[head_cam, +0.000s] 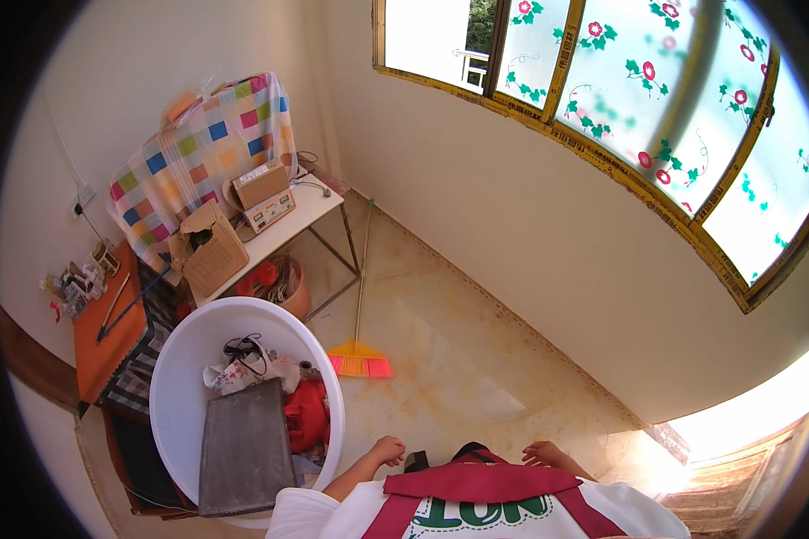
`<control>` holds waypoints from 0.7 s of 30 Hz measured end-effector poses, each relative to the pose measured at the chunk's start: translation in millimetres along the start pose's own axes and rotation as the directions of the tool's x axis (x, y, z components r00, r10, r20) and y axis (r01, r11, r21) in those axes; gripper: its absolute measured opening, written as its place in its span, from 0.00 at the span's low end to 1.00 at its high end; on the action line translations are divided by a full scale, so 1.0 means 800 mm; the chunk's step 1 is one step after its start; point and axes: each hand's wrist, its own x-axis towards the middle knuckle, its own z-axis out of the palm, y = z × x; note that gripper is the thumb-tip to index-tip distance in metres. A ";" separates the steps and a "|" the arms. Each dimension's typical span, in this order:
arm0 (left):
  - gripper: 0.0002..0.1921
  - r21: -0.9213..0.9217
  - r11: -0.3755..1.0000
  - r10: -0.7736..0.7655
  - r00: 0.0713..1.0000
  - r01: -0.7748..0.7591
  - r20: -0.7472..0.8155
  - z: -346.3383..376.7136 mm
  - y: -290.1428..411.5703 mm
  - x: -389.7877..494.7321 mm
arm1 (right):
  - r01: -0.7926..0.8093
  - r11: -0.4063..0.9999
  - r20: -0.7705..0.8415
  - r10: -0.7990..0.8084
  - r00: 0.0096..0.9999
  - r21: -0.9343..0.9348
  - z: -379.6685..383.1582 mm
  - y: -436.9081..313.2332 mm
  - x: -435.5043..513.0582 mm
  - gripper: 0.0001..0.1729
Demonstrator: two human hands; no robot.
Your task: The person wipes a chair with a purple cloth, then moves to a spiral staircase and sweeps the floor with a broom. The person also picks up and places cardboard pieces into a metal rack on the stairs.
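Note:
My left hand (387, 451) hangs in front of my body with its fingers loosely bent, and nothing shows in it. The closest large thing to it is a white plastic tub (335, 404) on the left. Inside the tub lie a dark grey flat panel (246, 448), red cloth (307, 414), a floral cloth bag (232, 374) and a black cable (245, 350). My right hand (543, 453) hovers over the tiled floor on the other side, empty, fingers a little apart. A broom (359, 360) with orange and pink bristles leans on the wall ahead.
A white-topped table (317, 195) carries a torn cardboard box (214, 246) and an electrical device (271, 210). Beneath it stands an orange bucket (298, 296). Checked plastic sheeting (216, 135) covers something behind. An orange-topped table (108, 337) is at left, a wooden door (748, 495) at right.

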 end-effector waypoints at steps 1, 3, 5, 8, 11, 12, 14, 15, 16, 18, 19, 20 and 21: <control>0.14 0.005 1.000 0.004 1.000 -0.004 0.009 -0.016 0.031 0.015 | -0.075 0.993 -0.076 0.082 0.994 0.094 -0.020 0.003 0.008 0.19; 0.14 -0.034 0.999 -0.016 1.000 0.015 -0.006 -0.046 0.076 0.039 | -0.147 0.980 -0.123 0.164 0.979 0.136 -0.061 0.003 0.027 0.19; 0.14 -0.093 0.995 -0.047 0.998 0.043 -0.045 -0.074 0.102 0.058 | -0.250 0.931 -0.121 0.290 0.949 0.267 -0.097 -0.013 0.052 0.19; 0.11 0.023 0.996 -0.085 0.985 0.089 -0.151 -0.114 0.113 0.079 | -0.315 0.924 -0.109 0.344 0.933 0.216 -0.145 -0.071 0.103 0.18; 0.12 0.591 0.806 0.131 0.985 -0.040 -0.112 -0.145 0.110 0.094 | -0.302 0.950 -0.084 0.309 0.948 0.084 -0.187 -0.175 0.157 0.18; 0.12 0.391 0.920 0.043 0.987 0.022 -0.155 -0.154 0.113 0.100 | -0.268 0.963 -0.084 0.268 0.960 0.017 -0.200 -0.218 0.178 0.18; 0.12 0.104 0.984 -0.121 0.974 0.143 -0.193 -0.165 0.121 0.114 | -0.150 0.985 -0.082 0.143 0.986 -0.086 -0.216 -0.307 0.215 0.18; 0.12 0.031 0.986 -0.152 0.968 0.161 -0.198 -0.169 0.128 0.121 | -0.068 0.996 -0.070 0.064 0.995 -0.059 -0.223 -0.358 0.233 0.17; 0.12 -0.030 0.985 -0.172 0.963 0.169 -0.206 -0.172 0.138 0.129 | 0.019 0.999 -0.051 -0.021 0.998 -0.037 -0.224 -0.408 0.251 0.17; 0.13 -0.113 0.981 -0.180 0.958 0.158 -0.225 -0.179 0.164 0.149 | 0.125 0.989 -0.035 -0.128 0.991 -0.083 -0.221 -0.518 0.283 0.16; 0.13 -0.143 0.979 -0.178 0.955 0.148 -0.235 -0.184 0.179 0.161 | 0.204 0.972 0.002 -0.205 0.979 -0.115 -0.213 -0.566 0.294 0.16; 0.13 -0.172 0.976 -0.175 0.954 0.135 -0.243 -0.191 0.196 0.175 | 0.269 0.951 0.022 -0.269 0.963 -0.155 -0.203 -0.614 0.305 0.17; 0.13 -0.180 0.976 -0.166 0.954 0.122 -0.249 -0.202 0.214 0.192 | 0.329 0.928 0.050 -0.325 0.944 -0.177 -0.190 -0.658 0.313 0.16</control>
